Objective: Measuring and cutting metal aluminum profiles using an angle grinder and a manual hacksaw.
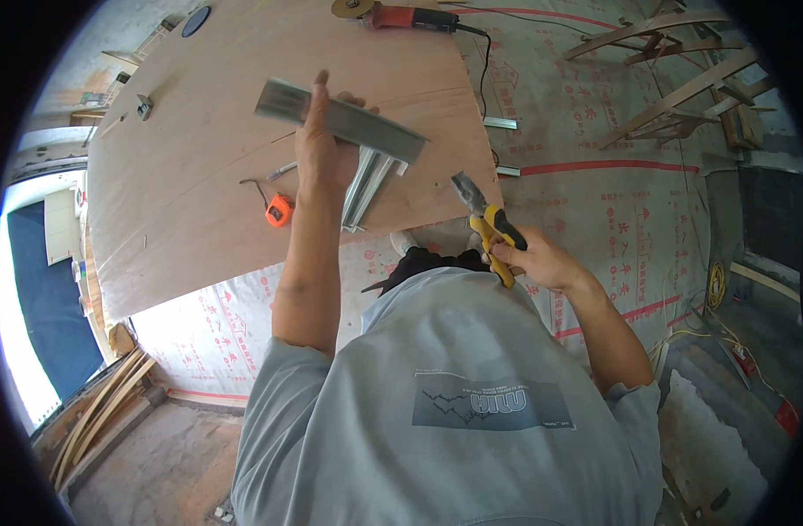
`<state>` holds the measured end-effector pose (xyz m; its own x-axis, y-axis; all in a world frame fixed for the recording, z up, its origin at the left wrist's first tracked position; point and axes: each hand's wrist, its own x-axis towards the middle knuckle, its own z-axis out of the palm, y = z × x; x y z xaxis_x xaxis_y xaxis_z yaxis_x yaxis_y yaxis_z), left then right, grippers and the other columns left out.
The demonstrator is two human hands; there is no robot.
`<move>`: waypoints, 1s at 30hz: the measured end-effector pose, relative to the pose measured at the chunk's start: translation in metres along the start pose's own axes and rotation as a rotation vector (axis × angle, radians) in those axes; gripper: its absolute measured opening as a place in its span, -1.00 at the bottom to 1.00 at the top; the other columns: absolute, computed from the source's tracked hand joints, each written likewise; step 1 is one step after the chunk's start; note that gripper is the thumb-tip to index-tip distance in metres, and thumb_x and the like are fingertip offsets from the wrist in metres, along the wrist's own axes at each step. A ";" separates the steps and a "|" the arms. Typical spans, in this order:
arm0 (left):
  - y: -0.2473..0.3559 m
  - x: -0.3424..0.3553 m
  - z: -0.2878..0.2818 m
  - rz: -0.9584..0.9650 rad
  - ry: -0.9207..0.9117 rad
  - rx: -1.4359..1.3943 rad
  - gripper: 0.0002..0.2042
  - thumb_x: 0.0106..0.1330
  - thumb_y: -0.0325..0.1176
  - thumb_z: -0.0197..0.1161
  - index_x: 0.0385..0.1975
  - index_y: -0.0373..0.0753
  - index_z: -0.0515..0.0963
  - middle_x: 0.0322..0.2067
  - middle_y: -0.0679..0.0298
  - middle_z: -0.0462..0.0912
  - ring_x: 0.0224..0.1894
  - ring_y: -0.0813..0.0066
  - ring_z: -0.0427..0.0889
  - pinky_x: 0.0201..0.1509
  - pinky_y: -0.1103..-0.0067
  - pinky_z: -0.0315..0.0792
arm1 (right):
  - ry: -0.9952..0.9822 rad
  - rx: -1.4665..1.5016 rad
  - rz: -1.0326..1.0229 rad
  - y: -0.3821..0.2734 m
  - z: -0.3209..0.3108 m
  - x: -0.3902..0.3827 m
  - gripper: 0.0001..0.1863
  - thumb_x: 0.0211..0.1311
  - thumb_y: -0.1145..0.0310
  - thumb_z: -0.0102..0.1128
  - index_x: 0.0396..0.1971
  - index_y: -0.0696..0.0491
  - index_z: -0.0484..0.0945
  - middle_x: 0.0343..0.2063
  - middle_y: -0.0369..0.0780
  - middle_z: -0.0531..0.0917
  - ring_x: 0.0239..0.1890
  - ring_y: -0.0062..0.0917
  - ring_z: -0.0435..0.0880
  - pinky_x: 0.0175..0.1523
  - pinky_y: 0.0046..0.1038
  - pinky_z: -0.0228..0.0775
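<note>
My left hand (321, 140) is closed around a short length of galvanized metal channel (379, 131), lifted above the wooden board (199, 193). Below that piece, near the board's front edge, lie more short metal channels (366, 193); the raised piece hides their far ends. Off to the right, my right hand (540, 259) grips pliers (498, 230) by their yellow and black handles. The jaws point up and away from me, apart from the metal. An orange tape measure (279, 210) rests on the board left of the channels, beside a slim pen-like tool (282, 171).
An angle grinder (401, 17) with a red and black body lies at the board's far edge, its cord (485, 79) hanging over the right side. Two metal pieces stick out past that edge. Wooden frames (682, 88) stand at the far right; wooden strips (99, 412) lean at lower left.
</note>
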<state>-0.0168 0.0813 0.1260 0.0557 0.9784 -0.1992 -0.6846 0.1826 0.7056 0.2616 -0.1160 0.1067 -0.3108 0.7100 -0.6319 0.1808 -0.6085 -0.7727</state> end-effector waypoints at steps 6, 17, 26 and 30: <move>-0.008 -0.003 -0.007 0.056 0.102 -0.202 -0.47 0.35 -0.16 0.34 0.24 -0.15 0.36 -0.44 0.29 0.50 -0.41 0.43 0.53 -0.17 0.37 0.51 | -0.119 0.006 -0.145 -0.031 -0.003 0.001 -0.74 0.45 0.21 0.21 -0.15 0.12 0.57 -0.28 -0.30 0.62 -0.24 -0.56 0.54 -0.11 -0.42 0.43; -0.006 0.000 -0.009 0.080 -0.126 -0.177 -0.55 0.28 -0.17 0.22 0.14 -0.19 0.50 -0.65 0.40 0.51 -0.62 0.53 0.46 -0.34 0.53 0.32 | 0.157 -0.523 -0.366 -0.047 0.012 -0.007 -0.65 0.34 0.22 0.31 -0.12 0.21 0.54 -0.29 -0.05 0.59 -0.27 -0.24 0.59 -0.12 -0.26 0.41; -0.012 0.005 -0.011 0.072 -0.190 -0.188 -0.57 0.29 -0.18 0.21 0.12 -0.23 0.51 -0.62 0.37 0.56 -0.63 0.53 0.46 -0.35 0.54 0.30 | 0.157 -0.526 -0.344 -0.048 0.006 -0.002 -0.65 0.31 0.27 0.34 -0.10 0.23 0.55 -0.28 -0.03 0.59 -0.24 -0.12 0.58 -0.11 -0.24 0.40; -0.014 0.005 -0.011 0.068 -0.165 -0.201 -0.56 0.30 -0.17 0.20 0.12 -0.25 0.51 -0.60 0.35 0.57 -0.62 0.51 0.47 -0.34 0.54 0.31 | 0.158 -0.537 -0.299 -0.049 0.004 0.001 -0.71 0.31 0.29 0.32 -0.22 0.24 0.57 -0.45 -0.02 0.60 -0.42 -0.13 0.55 -0.24 -0.22 0.37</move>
<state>-0.0145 0.0829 0.1077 0.1111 0.9933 -0.0306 -0.8203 0.1090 0.5614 0.2487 -0.0865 0.1444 -0.2863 0.8905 -0.3536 0.5630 -0.1423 -0.8141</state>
